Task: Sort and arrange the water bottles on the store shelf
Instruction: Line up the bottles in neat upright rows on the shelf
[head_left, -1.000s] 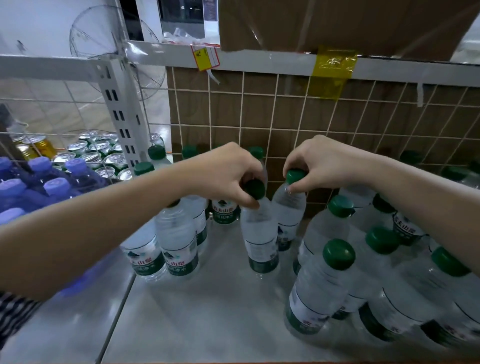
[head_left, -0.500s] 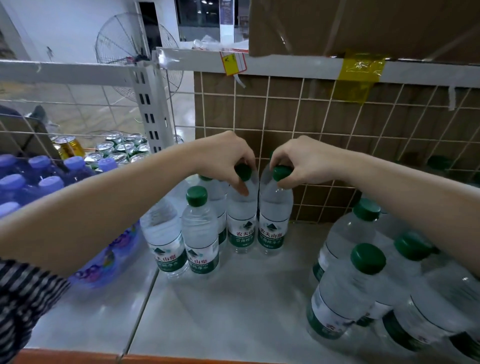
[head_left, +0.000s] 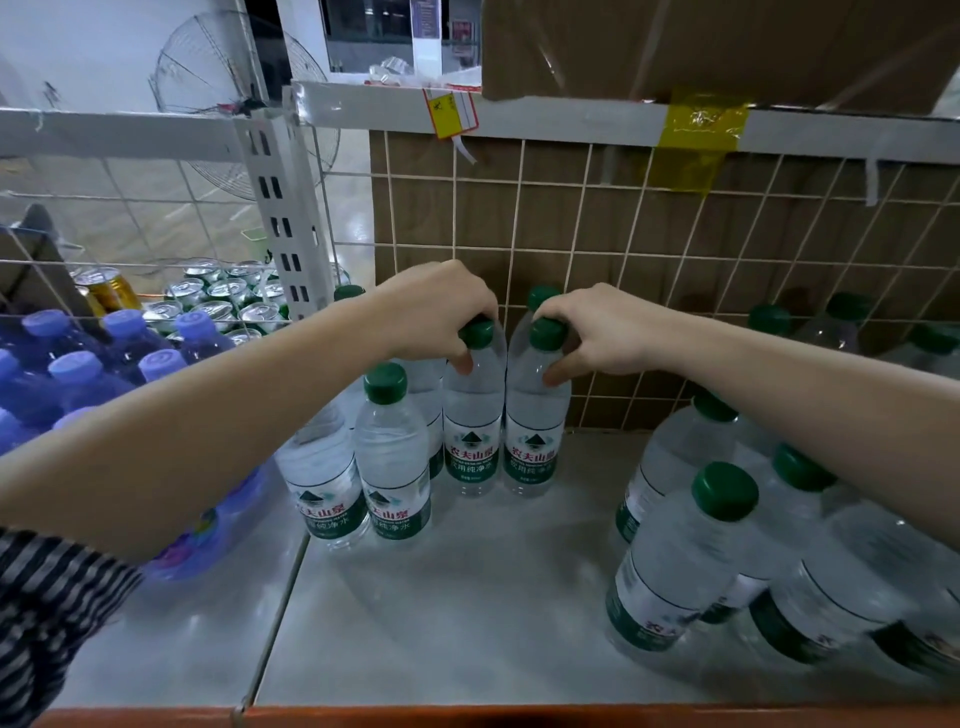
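Left hand (head_left: 441, 312): grip pinched on neck of upright water bottle (head_left: 474, 415), standing on shelf (head_left: 467, 597) near wire back grid (head_left: 649, 260). Right hand (head_left: 597, 327): grip pinched on neighbouring bottle (head_left: 535, 421), the two just beside each other. Loose bottle cluster (head_left: 727, 545) at right, tilted.

Two bottles (head_left: 474, 415) stand side by side at the shelf (head_left: 467, 597) centre, just before the wire grid (head_left: 623, 234) behind. The left hand (head_left: 436, 312) and right hand (head_left: 597, 332) rest on their necks. At 9 o'clock stand more bottles (head_left: 389, 457); at 4 o'clock, a leaning cluster (head_left: 691, 561); at 10 o'clock, cans (head_left: 223, 301).
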